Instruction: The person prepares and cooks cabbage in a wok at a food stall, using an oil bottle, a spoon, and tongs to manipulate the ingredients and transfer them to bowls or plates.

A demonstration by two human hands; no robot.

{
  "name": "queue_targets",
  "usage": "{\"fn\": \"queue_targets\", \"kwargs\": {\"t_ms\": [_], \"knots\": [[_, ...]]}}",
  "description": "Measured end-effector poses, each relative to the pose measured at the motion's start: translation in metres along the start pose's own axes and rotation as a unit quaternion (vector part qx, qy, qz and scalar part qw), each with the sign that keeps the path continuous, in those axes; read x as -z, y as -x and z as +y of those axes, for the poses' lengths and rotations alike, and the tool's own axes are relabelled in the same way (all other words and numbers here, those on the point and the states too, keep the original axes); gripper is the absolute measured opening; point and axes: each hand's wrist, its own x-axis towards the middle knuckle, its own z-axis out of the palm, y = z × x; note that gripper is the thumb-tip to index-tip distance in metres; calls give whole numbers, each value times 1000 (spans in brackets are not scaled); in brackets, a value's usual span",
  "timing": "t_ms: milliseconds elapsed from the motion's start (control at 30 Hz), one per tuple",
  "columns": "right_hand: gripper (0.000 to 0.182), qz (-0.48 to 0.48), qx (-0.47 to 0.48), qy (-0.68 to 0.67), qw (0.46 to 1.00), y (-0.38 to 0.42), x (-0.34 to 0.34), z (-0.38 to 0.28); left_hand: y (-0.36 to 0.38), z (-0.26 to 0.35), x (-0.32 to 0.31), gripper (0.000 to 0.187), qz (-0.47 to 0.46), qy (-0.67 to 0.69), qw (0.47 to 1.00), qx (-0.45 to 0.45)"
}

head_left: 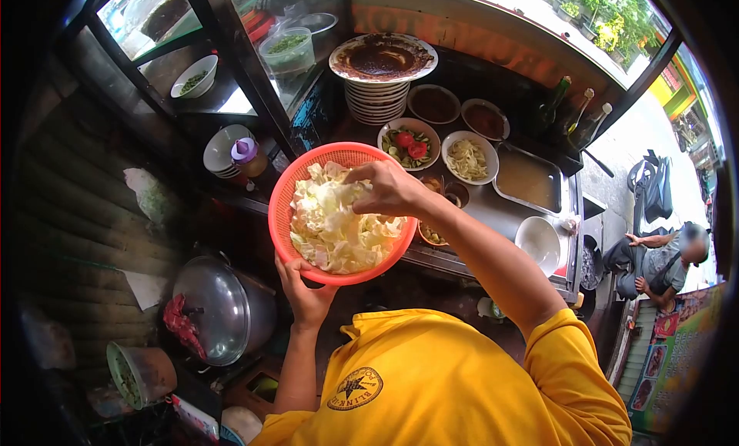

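Observation:
An orange plastic colander (279, 215) full of torn cabbage leaves (331, 230) is held up in front of my chest. Gripping its lower left rim is my left hand (306, 292), with the thumb along the outside and the other fingers partly hidden beneath. My right hand (385, 188) reaches over the colander from the right. Its fingers and thumb are bent but spaced apart, right at the top of the cabbage. Pale pieces by those fingertips look smeared by motion.
Behind the colander, a counter carries stacked plates (377, 99), a bowl of cucumber and tomato (408, 143), a bowl of pale shreds (467, 158) and a metal tray (531, 180). A large lidded pot (223, 307) stands lower left. Another person (662, 265) sits at right.

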Motion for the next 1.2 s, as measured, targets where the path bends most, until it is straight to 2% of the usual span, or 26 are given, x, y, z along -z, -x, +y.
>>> {"fn": "queue_targets", "kwargs": {"t_ms": [33, 100, 133, 233, 267, 400, 467, 500, 567, 600, 633, 700, 767, 833, 867, 900, 967, 1033, 1133, 1200], "knots": [[44, 0, -1, -1, 1000, -4, -6, 9, 0, 1, 1, 57, -4, 1, 1000, 2], [50, -18, 85, 72, 994, -16, -22, 35, -2, 3, 2, 57, -11, 2, 1000, 1], [50, 8, 135, 92, 987, -17, -31, 48, -3, 4, 2, 57, -9, -8, 1000, -11], [50, -37, 114, 129, 984, -5, -37, 33, -4, 5, 0, 56, -2, -12, 1000, -16], [50, -64, 68, 132, 987, -5, -40, 32, -4, 5, 0, 56, 2, -4, 1000, -12], [50, -10, 93, 101, 990, -11, -41, 37, -2, 3, 2, 57, -15, -40, 999, -24], [49, 65, 87, 33, 994, -16, -32, 34, -3, 3, 1, 57, -6, -6, 1000, -8], [47, 46, 54, -32, 997, -15, -24, 26, -3, 3, 1, 57, -7, -5, 1000, -8], [47, 108, 104, -104, 983, -16, -22, 25, -3, 2, 1, 59, -3, -21, 1000, -17], [43, 91, 90, -165, 978, -15, -19, 23, -1, 0, 2, 59, -8, -17, 1000, -20], [43, 100, 85, -165, 978, -16, -20, 21, 1, -2, 3, 59, -11, -21, 1000, -14], [37, 51, 59, -439, 895, -16, -18, 17, 1, -2, 3, 59, -15, -27, 999, -13], [32, 60, 57, -468, 880, -10, -8, 14, 5, -6, 2, 58, -25, -37, 999, -4], [28, 78, 66, -525, 845, 15, 16, -4, 6, -8, 1, 59, -25, -72, 995, -57], [31, 87, 100, -549, 825, 24, 24, 2, 7, -10, -1, 60, -26, -46, 998, -40], [37, 127, 95, -479, 863, 44, 42, 2, 8, -13, -1, 61, -35, -43, 998, -35], [39, 184, 48, -470, 862, 93, 74, 6, 11, -18, 1, 62, -52, -36, 998, -24], [42, 255, 44, -405, 877, 148, 101, 24, 10, -16, 0, 60, -42, -16, 999, -14], [42, 375, -59, -314, 870, 222, 118, 74, 6, -9, -1, 59, -33, 6, 999, -15], [40, 445, -118, -235, 856, 257, 111, 129, 10, -17, 1, 57, -37, 43, 998, 17]]}}
